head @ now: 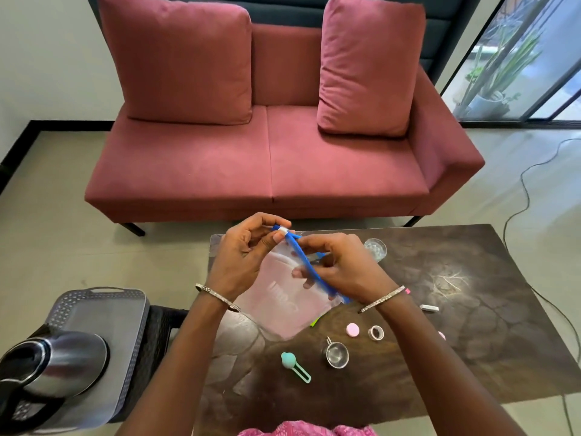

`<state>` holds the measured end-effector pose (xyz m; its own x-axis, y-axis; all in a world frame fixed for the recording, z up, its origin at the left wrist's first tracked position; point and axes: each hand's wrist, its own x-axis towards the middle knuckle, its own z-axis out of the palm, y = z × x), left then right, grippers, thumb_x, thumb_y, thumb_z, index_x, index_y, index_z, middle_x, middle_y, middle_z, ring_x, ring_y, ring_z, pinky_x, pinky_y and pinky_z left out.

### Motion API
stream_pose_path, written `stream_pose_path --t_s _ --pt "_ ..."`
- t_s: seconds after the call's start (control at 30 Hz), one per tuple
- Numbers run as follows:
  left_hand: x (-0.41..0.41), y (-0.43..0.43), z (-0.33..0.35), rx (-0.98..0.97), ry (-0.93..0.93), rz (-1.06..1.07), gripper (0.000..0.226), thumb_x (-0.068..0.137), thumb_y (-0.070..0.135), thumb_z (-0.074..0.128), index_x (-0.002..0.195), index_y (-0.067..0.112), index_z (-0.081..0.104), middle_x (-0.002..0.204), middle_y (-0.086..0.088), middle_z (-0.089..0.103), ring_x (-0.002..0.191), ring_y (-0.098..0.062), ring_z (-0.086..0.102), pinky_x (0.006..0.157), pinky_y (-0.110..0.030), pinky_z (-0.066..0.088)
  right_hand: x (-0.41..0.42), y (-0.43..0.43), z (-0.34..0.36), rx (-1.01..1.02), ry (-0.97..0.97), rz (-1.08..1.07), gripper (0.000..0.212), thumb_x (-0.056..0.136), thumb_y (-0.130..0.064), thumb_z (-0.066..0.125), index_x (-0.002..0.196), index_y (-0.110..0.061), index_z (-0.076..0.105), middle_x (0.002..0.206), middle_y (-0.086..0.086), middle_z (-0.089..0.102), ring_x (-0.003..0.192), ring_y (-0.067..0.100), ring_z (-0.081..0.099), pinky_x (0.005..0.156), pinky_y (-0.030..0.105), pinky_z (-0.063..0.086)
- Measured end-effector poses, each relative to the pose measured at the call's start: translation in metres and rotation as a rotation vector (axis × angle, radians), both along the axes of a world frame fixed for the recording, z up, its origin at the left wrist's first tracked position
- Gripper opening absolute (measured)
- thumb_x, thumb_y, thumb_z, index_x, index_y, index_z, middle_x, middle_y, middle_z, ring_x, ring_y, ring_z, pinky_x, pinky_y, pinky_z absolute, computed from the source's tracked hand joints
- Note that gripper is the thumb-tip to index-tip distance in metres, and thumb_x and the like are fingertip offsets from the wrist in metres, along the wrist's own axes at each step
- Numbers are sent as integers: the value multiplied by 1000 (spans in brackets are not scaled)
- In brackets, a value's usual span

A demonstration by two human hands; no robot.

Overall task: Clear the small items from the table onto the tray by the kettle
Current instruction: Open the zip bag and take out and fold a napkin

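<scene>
Both hands hold a clear zip pouch (284, 305) with a blue zipper strip above the dark table (471, 325). My left hand (248, 250) pinches the white slider at the strip's far end. My right hand (342, 265) grips the blue strip lower down. On the table lie a pink round cap (352, 329), a metal ring (376, 332), a small steel cup (335, 354), a teal clip (294, 366), a white eraser-like piece (429, 307) and a small glass (375, 248). The grey tray (103, 306) with the steel kettle (53, 363) sits at the lower left.
A red sofa (270, 158) stands beyond the table. A black cable (528, 190) runs over the floor on the right. A second pink piece (441, 335) shows beside my right forearm. The tray rests on a dark stool beside the table's left edge.
</scene>
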<state>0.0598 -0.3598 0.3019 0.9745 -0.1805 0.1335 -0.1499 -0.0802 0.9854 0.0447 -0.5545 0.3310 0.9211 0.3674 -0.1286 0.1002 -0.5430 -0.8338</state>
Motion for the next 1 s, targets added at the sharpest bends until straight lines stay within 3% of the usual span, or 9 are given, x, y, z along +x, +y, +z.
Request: stream_pose_path --t_s 0.17,0.3,0.37,0.43,0.53,0.57,0.67,0.8,1.0 --pt "7 13 -25 -28 86 109 33 86 38 68 115 23 63 113 2 70 109 -14 66 93 -33 53 1 2 1 43 49 -13 53 66 -32 90 115 -32 71 104 -15 75 62 12 75 67 40 63" --pt "-1 30 -64 -141 477 513 61 76 56 67 122 17 57 126 -6 61 118 -21 58 105 -44 45 3 -5 -2 271 145 -125 52 70 -17 89 117 -29 70 89 1 78 74 28 76 72 48 63" --pt "-11 37 -80 -328 717 460 74 71 70 62 123 17 59 125 -9 64 114 -24 59 98 -49 49 5 -7 -3 436 198 -175 52 72 -8 86 119 -24 70 96 4 77 80 29 76 70 45 63" --pt "-26 40 -91 -607 856 225 72 76 77 52 125 24 62 128 -7 64 119 -29 58 96 -56 48 5 -9 -6 516 212 -227 50 73 -2 84 118 -17 71 106 10 74 79 25 75 66 39 62" --pt "-44 33 -102 -970 886 -84 68 89 62 46 144 22 42 148 -14 45 137 -37 40 108 -72 21 4 -11 -13 554 207 -335 36 76 2 80 111 -4 73 101 17 74 78 24 76 60 35 61" --pt "-46 28 -101 -1002 904 -89 65 91 55 52 144 19 42 148 -15 45 137 -37 41 108 -73 21 3 -11 -16 555 200 -370 29 77 2 79 106 0 73 96 17 75 78 23 76 58 34 61" --pt "-46 20 -96 -958 905 -31 56 89 37 64 138 14 51 140 -14 54 129 -35 51 102 -70 34 1 -13 -25 520 161 -458 17 82 6 73 98 5 74 92 13 77 78 23 76 52 35 60" --pt "-42 21 -94 -873 809 -15 36 94 32 56 127 19 62 137 -12 57 126 -31 55 97 -61 45 2 -15 -28 345 70 -491 15 77 -3 80 92 -2 77 91 4 78 61 18 73 48 36 60" --pt "-47 14 -92 -845 771 -30 37 98 28 51 133 17 57 140 -13 54 128 -31 53 96 -54 49 -1 -17 -24 360 95 -556 19 70 -12 86 83 -1 77 78 8 77 60 24 72 43 30 56"
